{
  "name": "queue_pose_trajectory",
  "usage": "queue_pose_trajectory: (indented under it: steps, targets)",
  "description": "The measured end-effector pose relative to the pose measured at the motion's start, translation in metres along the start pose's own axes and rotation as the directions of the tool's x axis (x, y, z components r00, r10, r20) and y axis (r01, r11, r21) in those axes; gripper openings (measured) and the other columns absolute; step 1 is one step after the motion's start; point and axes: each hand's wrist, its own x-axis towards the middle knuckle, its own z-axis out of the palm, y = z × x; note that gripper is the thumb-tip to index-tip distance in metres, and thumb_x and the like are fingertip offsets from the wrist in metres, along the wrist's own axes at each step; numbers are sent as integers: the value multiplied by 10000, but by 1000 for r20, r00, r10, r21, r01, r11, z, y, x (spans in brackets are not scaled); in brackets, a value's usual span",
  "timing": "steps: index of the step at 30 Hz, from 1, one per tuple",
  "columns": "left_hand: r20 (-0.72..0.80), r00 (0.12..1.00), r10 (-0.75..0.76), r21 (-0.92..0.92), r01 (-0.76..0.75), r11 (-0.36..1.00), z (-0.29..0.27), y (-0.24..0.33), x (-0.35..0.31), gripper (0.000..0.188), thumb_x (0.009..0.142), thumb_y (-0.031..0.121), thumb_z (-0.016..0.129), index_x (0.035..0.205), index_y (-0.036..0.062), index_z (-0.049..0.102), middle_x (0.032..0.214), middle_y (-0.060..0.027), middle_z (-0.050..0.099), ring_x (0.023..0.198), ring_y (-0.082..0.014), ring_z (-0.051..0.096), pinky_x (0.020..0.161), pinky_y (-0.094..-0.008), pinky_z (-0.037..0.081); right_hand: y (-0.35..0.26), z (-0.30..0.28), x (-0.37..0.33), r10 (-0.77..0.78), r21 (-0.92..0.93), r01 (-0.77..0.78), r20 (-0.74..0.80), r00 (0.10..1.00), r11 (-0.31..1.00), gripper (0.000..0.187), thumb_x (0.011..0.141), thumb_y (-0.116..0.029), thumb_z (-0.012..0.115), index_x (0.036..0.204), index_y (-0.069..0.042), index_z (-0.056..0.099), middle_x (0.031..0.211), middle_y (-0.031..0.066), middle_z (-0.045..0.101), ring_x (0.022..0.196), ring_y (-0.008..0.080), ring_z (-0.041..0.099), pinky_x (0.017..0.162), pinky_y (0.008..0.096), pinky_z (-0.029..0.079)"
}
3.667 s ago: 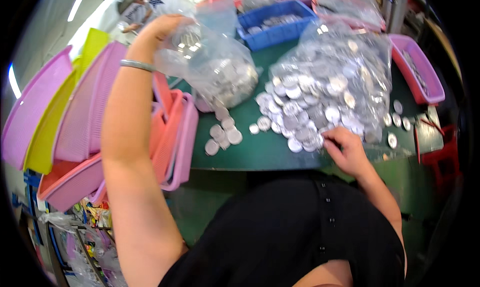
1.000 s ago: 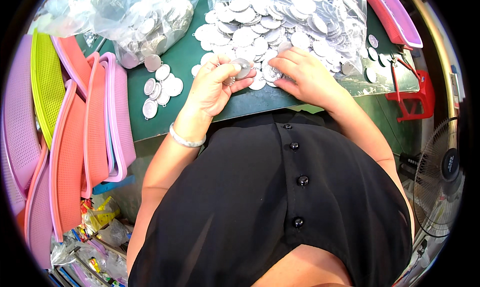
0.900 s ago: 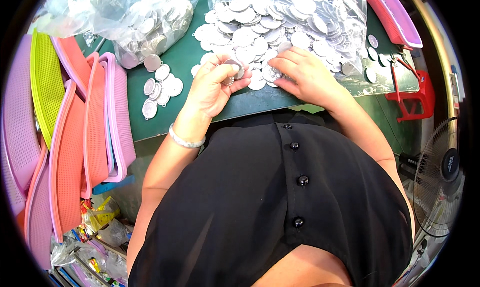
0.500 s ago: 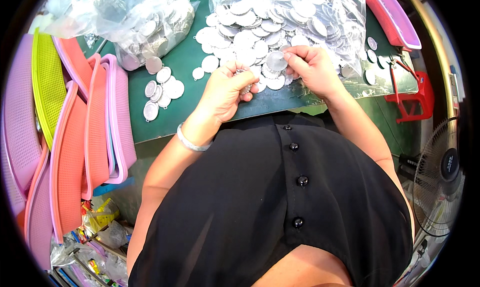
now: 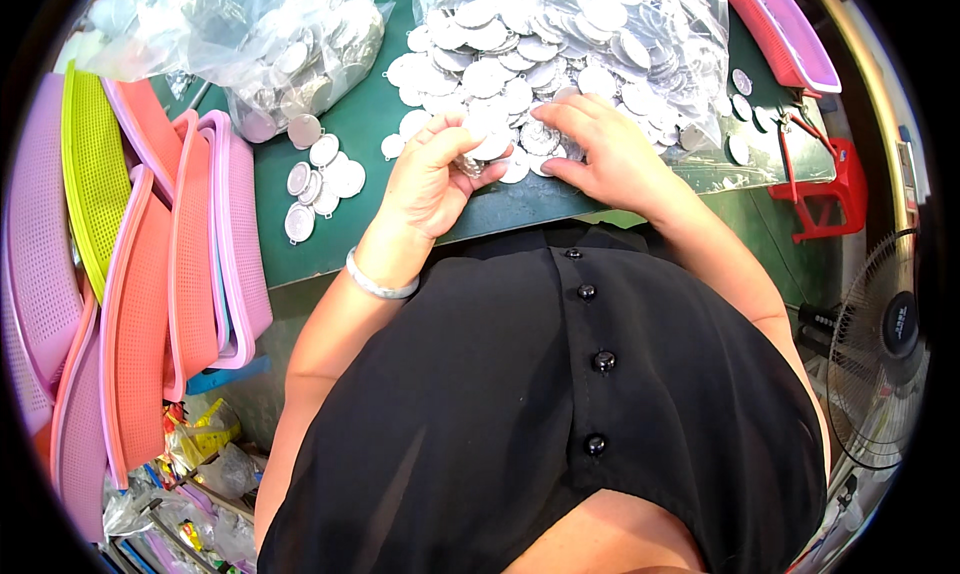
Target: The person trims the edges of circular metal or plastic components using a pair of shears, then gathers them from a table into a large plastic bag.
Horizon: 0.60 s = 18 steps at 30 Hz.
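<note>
At the table's near edge, my left hand (image 5: 432,169) is curled round round silvery metal discs (image 5: 490,146). One bright flat face shows between its thumb and fingers, with a patterned edge below it. My right hand (image 5: 605,154) hovers low over the near side of the disc pile (image 5: 490,74), its thumb and fingers spread apart. A disc with a raised pattern (image 5: 540,137) lies just beside those fingertips; whether they touch it, I cannot tell. Much of the pile is inside or under a clear plastic bag (image 5: 690,44).
Another bag of discs (image 5: 330,44) stands at the far left of the green table (image 5: 300,249), with loose discs (image 5: 325,179) before it. Stacked plastic baskets (image 5: 140,324) crowd the left. On the right are a pink basket (image 5: 775,34), red stool (image 5: 845,189) and fan (image 5: 880,349).
My right hand has let go of the disc it pinched and moved slightly left, its fingers spreading over the pile. A bright disc now shows in my left hand, which has opened a little.
</note>
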Motion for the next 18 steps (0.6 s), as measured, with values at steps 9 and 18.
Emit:
queue_pose_trajectory:
  steps: [9,18]
  targets:
    - [75,997,8,-91,-1,996,-9,2,-3,267,792,55,563,1058,45,539,976,-138,601,781,-214,614,601,-282,507,-2,4,2,-71,-98,80,90,993,992,388,693,-91,613,1053,-2,500,910,129,544,903,281,518,768,360,440]
    - [-43,989,143,498,-103,861,16,-9,2,315,767,83,646,1059,3,560,780,-53,623,652,-82,567,514,-189,413,7,-6,13,282,465,-232,-38,959,854,209,823,-21,485,1021,-9,551,766,120,626,670,206,616,621,272,480]
